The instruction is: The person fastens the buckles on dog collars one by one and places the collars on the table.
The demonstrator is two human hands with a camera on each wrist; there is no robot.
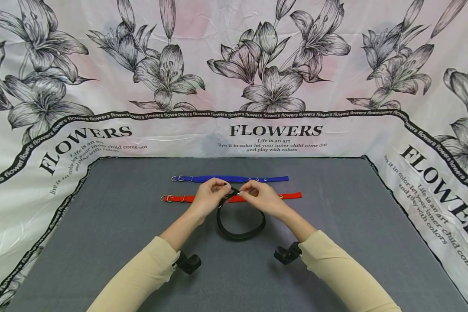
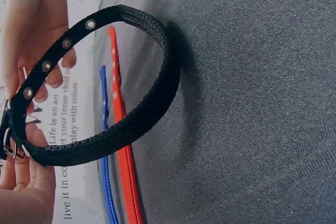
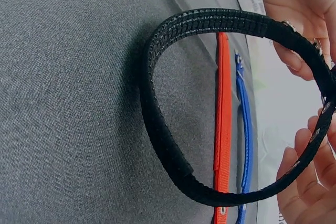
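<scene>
A black collar (image 1: pixel 239 236) with metal eyelets is bent into a loop, its lower curve near the grey table. My left hand (image 1: pixel 210 195) pinches it by the buckle end, at the loop's far side. In the left wrist view the silver buckle (image 2: pixel 11 142) sits at the left edge, partly cut off. My right hand (image 1: pixel 263 197) pinches the strap by the buckle, close to the left fingertips. How far the strap end is through the buckle cannot be made out. Behind the hands lies a red collar (image 1: pixel 179 198), partly covered by them.
A blue collar (image 1: pixel 226 178) lies straight beyond the red one, buckle to the left. The grey table (image 1: pixel 121 242) meets a flower-printed cloth (image 1: pixel 187 138) at its back and sides. A black wrist camera (image 1: pixel 189 262) hangs under the left sleeve, another (image 1: pixel 287 254) under the right.
</scene>
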